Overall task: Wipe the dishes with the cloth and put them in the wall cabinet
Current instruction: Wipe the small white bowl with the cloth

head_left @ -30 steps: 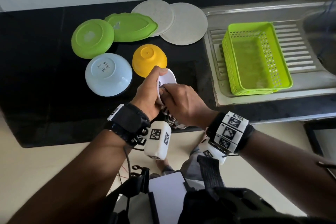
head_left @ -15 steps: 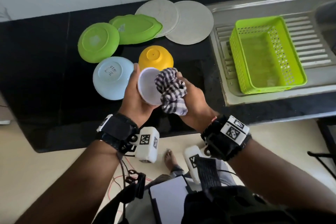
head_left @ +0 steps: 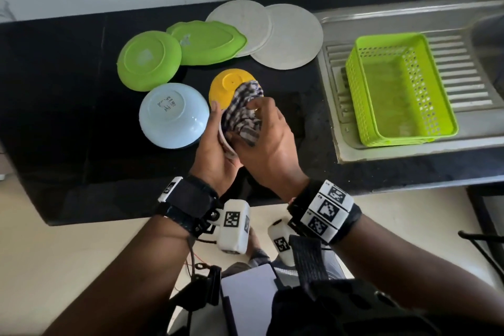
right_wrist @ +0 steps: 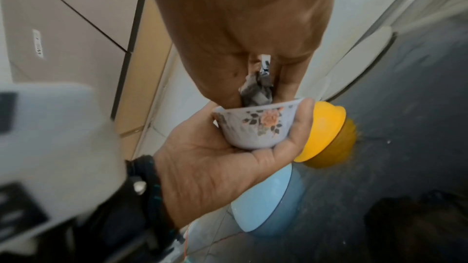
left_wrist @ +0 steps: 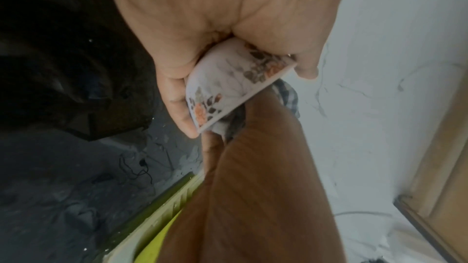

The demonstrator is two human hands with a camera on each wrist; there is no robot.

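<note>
My left hand (head_left: 215, 144) grips a small white bowl with a flower print (right_wrist: 255, 125) (left_wrist: 228, 85), tilted on its side above the black counter. My right hand (head_left: 261, 131) holds a bunched checked cloth (head_left: 242, 114) (right_wrist: 257, 91) and presses it into the bowl's mouth. In the head view the bowl (head_left: 227, 147) shows only as a thin pale rim between the two hands. Upside down on the counter just beyond lie a yellow bowl (head_left: 229, 87) and a pale blue bowl (head_left: 173, 116).
Further back lie a green bowl (head_left: 148, 60), a green leaf-shaped plate (head_left: 207, 42) and two pale round plates (head_left: 289, 41), all face down. A green plastic basket (head_left: 395, 90) sits on the steel drainboard (head_left: 469, 73) to the right. The counter's front edge is near my wrists.
The cloth was outside the bowl, held beside its open mouth. Now my right hand has pushed it into the bowl, and both hands have shifted slightly towards the yellow bowl.
</note>
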